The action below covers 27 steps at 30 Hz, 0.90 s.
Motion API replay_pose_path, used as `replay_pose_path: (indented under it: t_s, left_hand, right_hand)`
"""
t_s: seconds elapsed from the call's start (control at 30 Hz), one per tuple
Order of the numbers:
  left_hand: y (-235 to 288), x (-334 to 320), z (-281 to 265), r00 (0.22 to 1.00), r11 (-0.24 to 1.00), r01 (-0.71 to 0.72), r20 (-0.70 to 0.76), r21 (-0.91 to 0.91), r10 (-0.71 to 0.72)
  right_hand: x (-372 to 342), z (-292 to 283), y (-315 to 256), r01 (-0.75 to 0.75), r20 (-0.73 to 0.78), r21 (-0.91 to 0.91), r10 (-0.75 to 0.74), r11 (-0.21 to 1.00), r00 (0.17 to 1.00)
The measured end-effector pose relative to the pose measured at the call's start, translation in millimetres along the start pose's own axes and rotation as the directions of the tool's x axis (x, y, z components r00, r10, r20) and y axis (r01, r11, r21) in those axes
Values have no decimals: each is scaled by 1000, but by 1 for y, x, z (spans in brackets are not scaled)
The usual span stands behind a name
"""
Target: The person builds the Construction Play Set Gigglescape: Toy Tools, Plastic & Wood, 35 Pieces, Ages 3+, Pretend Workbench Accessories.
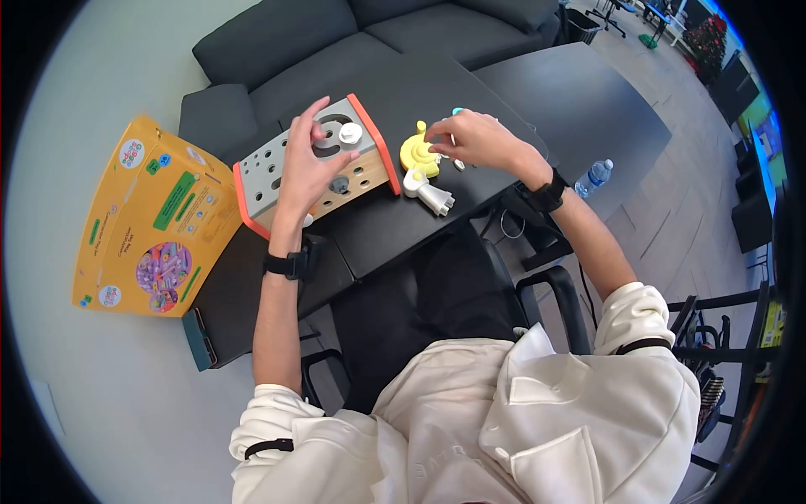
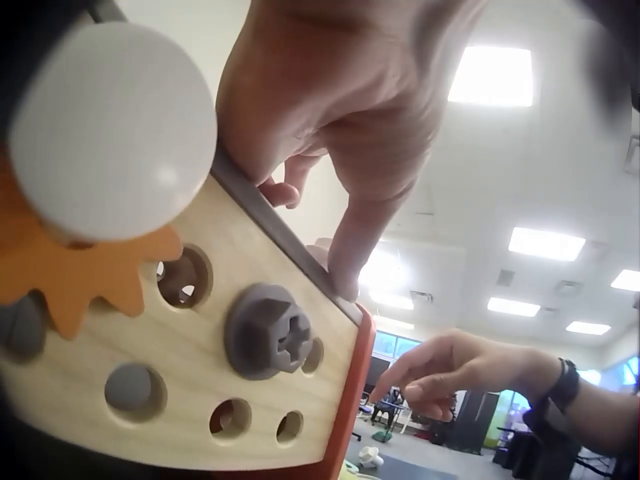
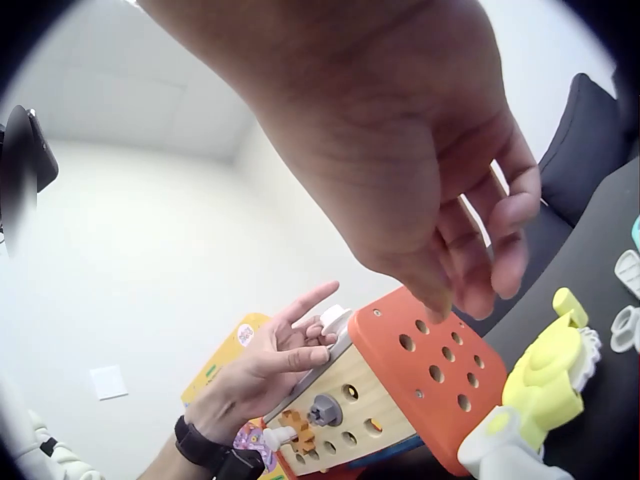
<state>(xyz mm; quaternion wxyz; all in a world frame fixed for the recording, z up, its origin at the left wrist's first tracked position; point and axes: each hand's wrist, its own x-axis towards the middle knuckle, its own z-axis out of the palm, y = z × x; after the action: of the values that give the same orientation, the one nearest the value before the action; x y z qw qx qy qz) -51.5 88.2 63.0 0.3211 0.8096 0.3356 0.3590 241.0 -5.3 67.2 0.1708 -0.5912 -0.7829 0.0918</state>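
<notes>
My left hand (image 1: pixel 304 168) rests at the top edge of a toy workbench box (image 1: pixel 277 168), thumb and fingers spread around a white knob (image 1: pixel 350 133) on its grey, holed top. On the wooden side, a grey hex bolt (image 2: pixel 272 335) sits in a hole beside an orange gear (image 2: pixel 100 285) with a round white head (image 2: pixel 115 130) in front. To the right of the box, my right hand (image 1: pixel 483 139) hovers with loosely bent fingers and nothing between them. Below it lie a yellow snail-shaped toy piece (image 1: pixel 417 158) and a white fork-ended piece (image 1: pixel 430 193).
A yellow play-set carton (image 1: pixel 126 227) stands left of the box. Small white and teal pieces lie on the black table (image 1: pixel 420 84) beyond the right hand. A water bottle (image 1: pixel 594 176) is at the right, and a dark sofa (image 1: pixel 285 59) stands behind.
</notes>
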Motion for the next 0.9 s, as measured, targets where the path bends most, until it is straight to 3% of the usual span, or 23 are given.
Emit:
replay_pose_path:
  t_s: [0.1,0.17,0.3,0.37,0.57,0.63,0.7,0.9]
  left_hand:
    - [1,-2,-2,999,990,32,-31,134,-28]
    - [2,-1,1,998,993,-56,-27,-105,53]
    - [3,-2,1,998,993,-61,4,-102,62]
    - [5,-4,-1,995,996,90,-48,-15,-91]
    - [5,-4,4,999,984,-46,-31,-173,41]
    - [1,-4,4,999,986,-17,-35,-164,11]
    - [-3,-5,4,999,988,11,-37,-155,-17]
    - [1,-6,4,998,997,23,-57,-72,-27]
  right_hand:
    - [3,-2,-8,-17,10,7,17,1000,1000]
    - [5,3,-5,-5,-1,-1,5,1000,1000]
    - [6,4,-6,-10,3,-14,10,1000,1000]
    - [5,5,-2,-7,0,-36,7,999,1000]
    - [-4,-4,10,-10,-11,-25,10,1000,1000]
    - [-8,-8,13,4,-22,-32,-4,999,1000]
    - [-11,-17,14,-122,43,-46,124,991,991]
    - [-19,-24,59,-290,36,82,288,954,957]
